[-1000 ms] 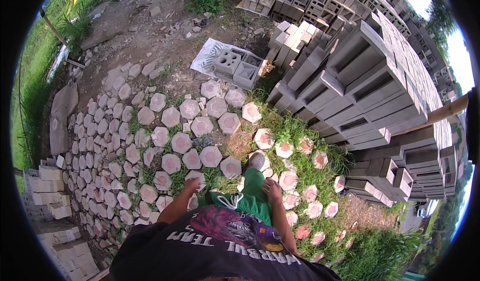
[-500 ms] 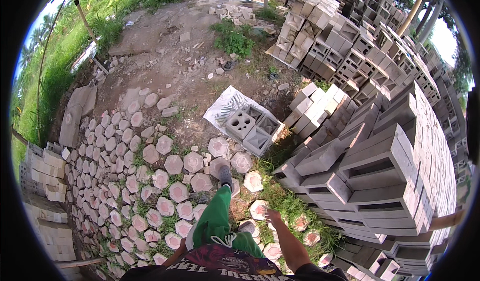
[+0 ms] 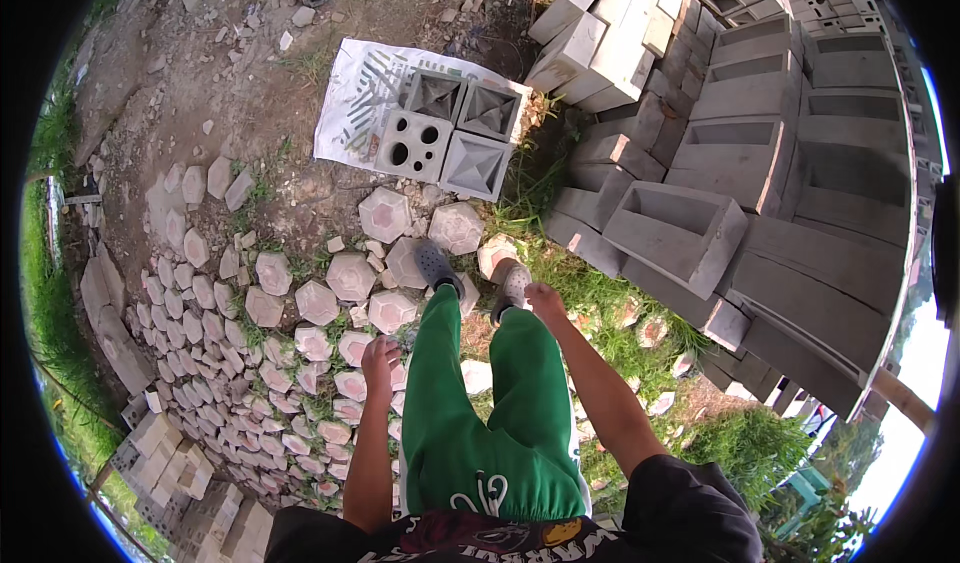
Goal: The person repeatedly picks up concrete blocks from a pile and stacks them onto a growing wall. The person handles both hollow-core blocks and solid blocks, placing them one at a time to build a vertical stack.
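Observation:
My left hand (image 3: pixel 379 365) hangs beside my left thigh over the hexagonal pavers, holding nothing, its fingers loosely apart. On the other side, my right hand (image 3: pixel 545 303) is near my right shin with its fingers curled in and nothing seen in it. Ahead of my feet, a white printed sack (image 3: pixel 342 113) lies on the ground. Set together on it are a grey block with round holes (image 3: pixel 413 146) and several square blocks with pyramid-shaped recesses, one of them a light grey block (image 3: pixel 475 165). Neither hand touches them.
Tall stacks of hollow concrete blocks (image 3: pixel 740 133) rise at the right, one block (image 3: pixel 675 233) jutting out. Hexagonal pavers (image 3: pixel 318 303) with grass between them cover the ground at left. More blocks (image 3: pixel 170 463) are piled at lower left. Bare dirt (image 3: pixel 240 73) lies farther ahead.
I have moved forward, so the sack and its blocks appear closer and farther left. My right foot has come up beside the left. My left hand has come fully into view.

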Action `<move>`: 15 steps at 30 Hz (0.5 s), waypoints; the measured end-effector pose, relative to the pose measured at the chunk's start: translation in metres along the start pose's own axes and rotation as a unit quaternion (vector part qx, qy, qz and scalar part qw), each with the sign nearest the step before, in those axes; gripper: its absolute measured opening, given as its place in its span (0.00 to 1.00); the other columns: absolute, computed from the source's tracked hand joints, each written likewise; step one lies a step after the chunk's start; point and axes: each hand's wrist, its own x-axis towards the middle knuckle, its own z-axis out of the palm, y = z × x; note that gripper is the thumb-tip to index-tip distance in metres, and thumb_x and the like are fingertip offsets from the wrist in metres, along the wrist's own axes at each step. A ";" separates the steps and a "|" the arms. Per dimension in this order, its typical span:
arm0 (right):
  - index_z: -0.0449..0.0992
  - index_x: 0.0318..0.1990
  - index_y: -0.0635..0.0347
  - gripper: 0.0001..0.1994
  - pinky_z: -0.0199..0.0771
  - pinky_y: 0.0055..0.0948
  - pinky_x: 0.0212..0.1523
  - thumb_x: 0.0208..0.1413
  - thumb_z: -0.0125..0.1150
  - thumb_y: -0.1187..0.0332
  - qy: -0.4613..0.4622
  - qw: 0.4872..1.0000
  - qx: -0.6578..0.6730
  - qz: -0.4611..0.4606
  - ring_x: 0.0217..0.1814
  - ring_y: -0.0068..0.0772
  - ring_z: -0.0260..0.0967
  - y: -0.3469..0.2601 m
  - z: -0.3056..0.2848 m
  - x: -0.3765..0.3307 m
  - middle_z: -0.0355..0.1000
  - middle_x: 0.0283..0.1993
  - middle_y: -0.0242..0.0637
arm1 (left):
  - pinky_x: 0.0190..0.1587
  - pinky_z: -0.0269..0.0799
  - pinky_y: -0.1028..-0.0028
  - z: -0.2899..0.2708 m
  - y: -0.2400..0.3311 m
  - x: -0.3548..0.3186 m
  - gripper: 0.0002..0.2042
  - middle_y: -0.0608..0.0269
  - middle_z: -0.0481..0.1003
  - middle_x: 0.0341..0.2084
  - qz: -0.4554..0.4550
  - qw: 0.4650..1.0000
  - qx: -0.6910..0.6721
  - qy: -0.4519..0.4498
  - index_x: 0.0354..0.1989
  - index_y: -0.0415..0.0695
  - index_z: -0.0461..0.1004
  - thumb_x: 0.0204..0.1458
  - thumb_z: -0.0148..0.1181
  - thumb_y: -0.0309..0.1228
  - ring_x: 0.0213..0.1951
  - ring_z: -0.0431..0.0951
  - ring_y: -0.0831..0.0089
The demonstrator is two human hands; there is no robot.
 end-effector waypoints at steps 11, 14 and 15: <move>0.67 0.54 0.65 0.39 0.68 0.37 0.53 0.41 0.66 0.42 0.132 0.984 -0.113 -0.035 0.54 0.46 0.69 -0.084 0.101 0.376 0.72 0.50 0.50 | 0.49 0.69 0.65 0.122 -0.044 0.052 0.25 0.55 0.73 0.41 -0.083 0.948 -0.243 -0.188 0.61 0.38 0.56 0.63 0.42 0.43 0.45 0.74 0.65; 0.65 0.54 0.68 0.36 0.66 0.37 0.55 0.40 0.69 0.53 0.059 0.994 0.045 -0.078 0.54 0.48 0.69 -0.079 0.112 0.430 0.71 0.51 0.51 | 0.53 0.66 0.61 0.127 -0.060 0.053 0.26 0.55 0.72 0.44 -0.122 0.932 -0.286 -0.185 0.63 0.40 0.54 0.64 0.36 0.46 0.48 0.72 0.63; 0.65 0.54 0.68 0.35 0.66 0.37 0.54 0.39 0.69 0.58 0.053 0.995 0.068 -0.047 0.54 0.48 0.69 -0.077 0.117 0.440 0.70 0.52 0.50 | 0.53 0.65 0.60 0.128 -0.063 0.053 0.26 0.54 0.72 0.44 -0.131 0.927 -0.302 -0.180 0.64 0.40 0.53 0.64 0.34 0.46 0.49 0.72 0.63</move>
